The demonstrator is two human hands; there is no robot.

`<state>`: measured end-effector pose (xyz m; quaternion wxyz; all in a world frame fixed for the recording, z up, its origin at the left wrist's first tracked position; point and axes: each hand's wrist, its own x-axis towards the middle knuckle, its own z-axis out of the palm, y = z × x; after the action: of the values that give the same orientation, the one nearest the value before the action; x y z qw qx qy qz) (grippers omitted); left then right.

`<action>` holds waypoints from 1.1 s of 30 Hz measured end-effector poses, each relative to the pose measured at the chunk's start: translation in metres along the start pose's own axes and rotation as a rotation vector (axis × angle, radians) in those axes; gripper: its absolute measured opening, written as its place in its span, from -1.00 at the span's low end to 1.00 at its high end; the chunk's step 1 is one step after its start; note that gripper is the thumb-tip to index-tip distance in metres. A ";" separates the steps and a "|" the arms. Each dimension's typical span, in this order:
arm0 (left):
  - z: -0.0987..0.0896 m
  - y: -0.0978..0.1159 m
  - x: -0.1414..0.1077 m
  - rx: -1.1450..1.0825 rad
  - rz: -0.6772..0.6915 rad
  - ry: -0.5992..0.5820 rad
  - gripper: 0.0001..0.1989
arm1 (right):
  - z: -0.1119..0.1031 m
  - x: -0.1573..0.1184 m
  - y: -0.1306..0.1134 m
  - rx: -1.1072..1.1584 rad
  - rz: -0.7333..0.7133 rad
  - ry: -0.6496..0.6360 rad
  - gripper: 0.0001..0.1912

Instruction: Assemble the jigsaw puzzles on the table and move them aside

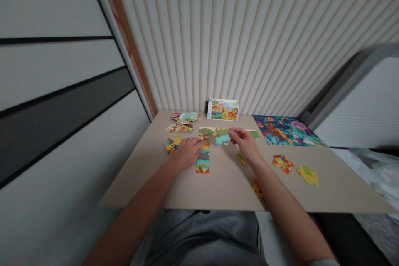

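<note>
My right fingers (pixel 233 134) are pinching a green-and-turquoise jigsaw piece (pixel 222 136) above the table (pixel 227 193), right of the joined puzzle strip (pixel 204 156). My left hand (pixel 188 152) rests on that strip's left edge, fingers together; the picture card (pixel 223 109) stands upright behind.

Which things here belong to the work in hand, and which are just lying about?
In use:
right hand, holding the green-and-teal piece
left hand, on the joined strip
loose puzzle pieces
propped picture card, probably the guide

Lying about:
dark-blue picture, apparently separate
crumpled pale material
</note>
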<state>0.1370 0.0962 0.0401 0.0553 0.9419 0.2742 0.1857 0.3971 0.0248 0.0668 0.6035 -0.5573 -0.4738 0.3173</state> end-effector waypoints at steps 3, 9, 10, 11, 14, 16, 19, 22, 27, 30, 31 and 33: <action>-0.003 -0.001 0.002 -0.045 -0.017 0.043 -0.63 | 0.000 0.000 0.001 0.009 -0.030 -0.014 -0.60; -0.006 0.005 0.005 -0.440 -0.134 0.152 -0.72 | 0.006 -0.007 -0.002 -0.071 -0.098 -0.195 -0.62; -0.005 0.008 0.005 -0.561 -0.163 0.135 -0.71 | 0.009 -0.010 -0.003 -0.086 -0.107 -0.233 -0.63; -0.003 0.010 0.005 -0.687 -0.186 0.108 -0.69 | 0.012 -0.012 -0.003 -0.099 -0.112 -0.267 -0.64; 0.004 0.018 0.004 -0.990 -0.207 0.015 -0.64 | 0.020 -0.020 -0.003 -0.117 -0.111 -0.322 -0.66; 0.007 0.022 0.005 -1.072 -0.198 -0.023 -0.64 | 0.025 -0.023 -0.003 -0.124 -0.101 -0.339 -0.66; 0.008 0.024 0.006 -1.141 -0.207 -0.050 -0.69 | 0.027 -0.025 -0.004 -0.117 -0.094 -0.343 -0.62; 0.007 0.021 0.010 -1.241 -0.261 -0.003 -0.67 | 0.026 -0.022 -0.004 -0.092 -0.104 -0.302 -0.56; 0.003 0.017 0.013 -1.388 -0.344 0.085 -0.57 | 0.021 -0.019 -0.005 -0.023 -0.055 -0.386 -0.50; 0.000 0.019 0.013 -1.381 -0.362 0.068 -0.55 | 0.020 -0.019 -0.006 0.015 -0.040 -0.403 -0.51; -0.001 0.020 0.013 -1.354 -0.357 0.064 -0.55 | 0.020 -0.019 -0.007 0.017 -0.042 -0.394 -0.52; -0.002 0.021 0.012 -1.286 -0.339 0.068 -0.55 | 0.019 -0.018 -0.007 0.012 -0.051 -0.366 -0.52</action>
<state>0.1559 0.0849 0.0506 0.6259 0.6589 0.2547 0.3306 0.3722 0.0146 0.0684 0.5185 -0.4745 -0.5878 0.4007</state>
